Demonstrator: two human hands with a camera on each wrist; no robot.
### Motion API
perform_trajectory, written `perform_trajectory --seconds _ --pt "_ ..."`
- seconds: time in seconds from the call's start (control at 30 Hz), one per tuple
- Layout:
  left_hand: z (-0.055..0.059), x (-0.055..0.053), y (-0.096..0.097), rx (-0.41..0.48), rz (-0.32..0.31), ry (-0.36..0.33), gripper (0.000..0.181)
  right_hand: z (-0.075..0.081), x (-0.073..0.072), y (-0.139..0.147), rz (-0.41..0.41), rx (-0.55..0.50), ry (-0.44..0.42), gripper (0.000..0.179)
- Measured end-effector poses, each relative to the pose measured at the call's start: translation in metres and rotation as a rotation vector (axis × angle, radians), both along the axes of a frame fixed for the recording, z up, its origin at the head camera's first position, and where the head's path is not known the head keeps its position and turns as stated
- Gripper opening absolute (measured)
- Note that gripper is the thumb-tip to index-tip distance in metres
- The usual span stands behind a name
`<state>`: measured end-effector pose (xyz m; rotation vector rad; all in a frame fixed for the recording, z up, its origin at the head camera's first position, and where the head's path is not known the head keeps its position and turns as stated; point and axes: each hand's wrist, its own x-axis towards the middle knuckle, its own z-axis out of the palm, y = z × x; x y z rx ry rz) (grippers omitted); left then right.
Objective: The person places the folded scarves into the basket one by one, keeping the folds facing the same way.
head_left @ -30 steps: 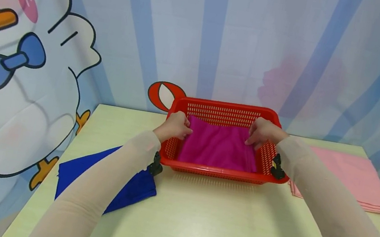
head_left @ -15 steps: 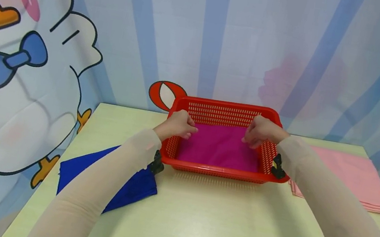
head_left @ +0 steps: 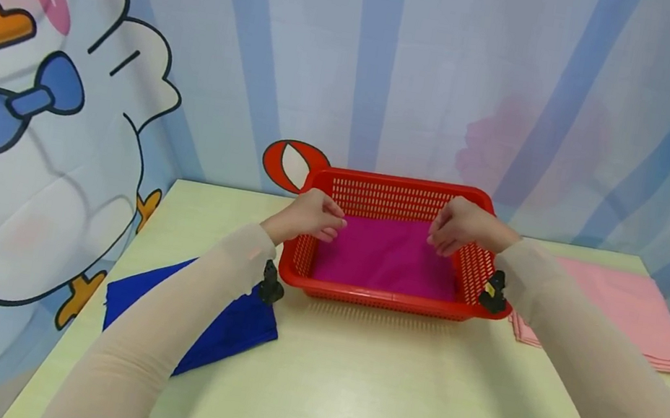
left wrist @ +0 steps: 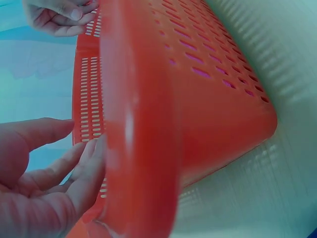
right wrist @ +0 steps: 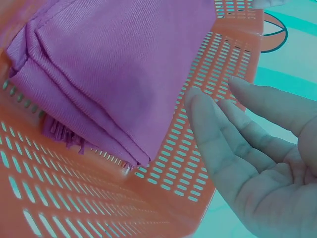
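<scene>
A magenta cloth lies folded flat in the bottom of a red perforated plastic basket. The right wrist view shows its stacked folds and a bit of fringe at a corner of the cloth. My left hand hovers at the basket's left rim, its fingers loosely bent with a gap between thumb and fingertips. Over the right side of the basket hangs my right hand, fingers relaxed and apart from the cloth. Neither hand holds anything.
A blue cloth lies on the pale wooden table at left, partly under my left forearm. Folded pink cloth sits to the right of the basket, partly behind my right forearm. A printed curtain stands behind the table.
Both hands have let go of the magenta cloth and drawn slightly up and outward. The cloth has gone from raised at its far edge to lying flat in the basket.
</scene>
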<state>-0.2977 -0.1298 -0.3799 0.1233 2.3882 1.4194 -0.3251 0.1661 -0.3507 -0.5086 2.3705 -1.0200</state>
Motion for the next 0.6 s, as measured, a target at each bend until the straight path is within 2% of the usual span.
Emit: perform_trajectory --seconds 0.37,0.6 --pt "0.0 -0.003 -0.007 0.094 0.035 -0.057 0.035 0.005 0.01 -0.001 -0.002 -0.057 0.015 0.02" --pt "0.006 0.003 -0.01 0.13 0.035 -0.013 0.03 0.006 0.013 0.007 -0.019 -0.051 0.095 0.016"
